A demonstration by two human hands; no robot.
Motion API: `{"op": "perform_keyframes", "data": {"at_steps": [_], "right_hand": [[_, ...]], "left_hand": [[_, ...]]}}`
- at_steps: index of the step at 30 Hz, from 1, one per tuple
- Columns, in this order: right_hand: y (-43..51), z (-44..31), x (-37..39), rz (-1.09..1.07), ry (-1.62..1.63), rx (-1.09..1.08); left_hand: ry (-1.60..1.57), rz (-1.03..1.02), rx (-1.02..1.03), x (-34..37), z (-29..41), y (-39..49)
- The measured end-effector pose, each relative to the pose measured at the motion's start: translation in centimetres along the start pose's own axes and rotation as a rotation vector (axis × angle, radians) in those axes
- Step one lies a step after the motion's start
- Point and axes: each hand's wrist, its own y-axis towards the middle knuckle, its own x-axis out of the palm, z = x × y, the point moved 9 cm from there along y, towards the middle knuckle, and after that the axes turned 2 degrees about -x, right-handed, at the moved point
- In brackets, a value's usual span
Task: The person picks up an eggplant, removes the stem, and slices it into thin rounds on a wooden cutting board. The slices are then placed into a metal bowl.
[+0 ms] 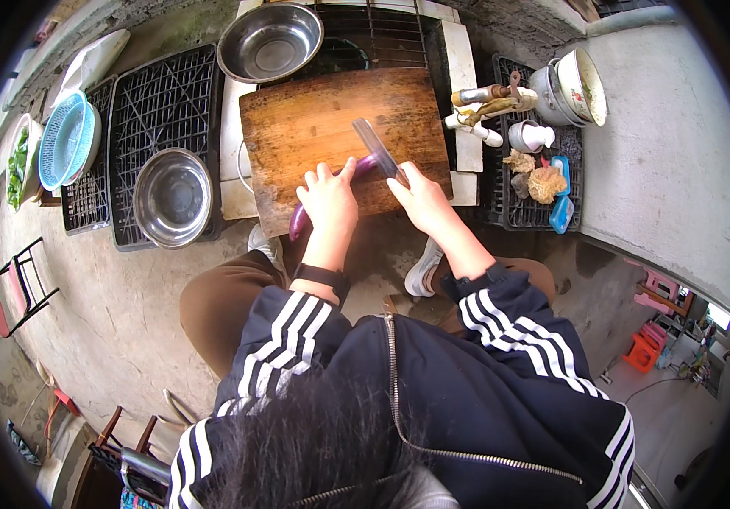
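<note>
A long purple eggplant (300, 223) lies diagonally on a worn wooden cutting board (314, 105), its lower left end reaching past the board's near edge. My left hand (331, 197) presses on the eggplant around its middle and partly covers it. In my right hand (421, 194) is the handle of a kitchen knife (374, 144); its blade stands at the eggplant's upper right end. Whether the blade touches the skin cannot be told. No cut pieces can be made out on the board.
Steel bowls stand behind the board (271, 43) and on a black plastic crate (165, 95) at left. Farther left are a blue basket (67, 140) and leafy greens (17, 168). A tap (486, 102) borders the board's right side, with pots (549, 95) and scrubbers (546, 184) beyond.
</note>
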Motion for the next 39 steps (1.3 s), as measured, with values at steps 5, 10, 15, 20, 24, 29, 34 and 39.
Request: {"op": "perform_keyframes", "data": {"at_steps": [5,10,15,20,24,29,34,39], "right_hand": [[0.0,-0.2,1.5,0.123,-0.026,-0.054],[-1.6,-0.7,-0.8,0.203,0.086,-0.056],[-1.2,0.0,-3.9,0.301,-0.223,-0.107],[-0.9,1.7,-1.8,0.329,-0.518,-0.179],[-0.7,1.3,-1.4,0.443,-0.521,-0.302],[3.9,1.1,-4.0,0.533,-0.2,-0.364],[7.3,1.4,-3.1,0.398,-0.364,-0.367],[4.8,1.4,-3.4,0.436,-0.386,-0.387]], "left_hand": [[-0.009,0.007,-0.008,-0.2,0.0,-0.2],[-0.038,-0.013,-0.072,-0.2,-1.2,-0.1],[-0.167,-0.036,-0.193,0.0,-2.9,0.3],[-0.569,0.095,-0.306,-1.3,-4.5,1.1],[-0.793,0.221,-0.261,-2.5,-4.7,1.7],[-1.396,0.018,-0.216,-1.3,-2.5,2.4],[-1.643,-0.14,0.037,-4.2,1.2,1.6],[-1.828,-0.153,0.13,-7.4,3.2,1.1]]}}
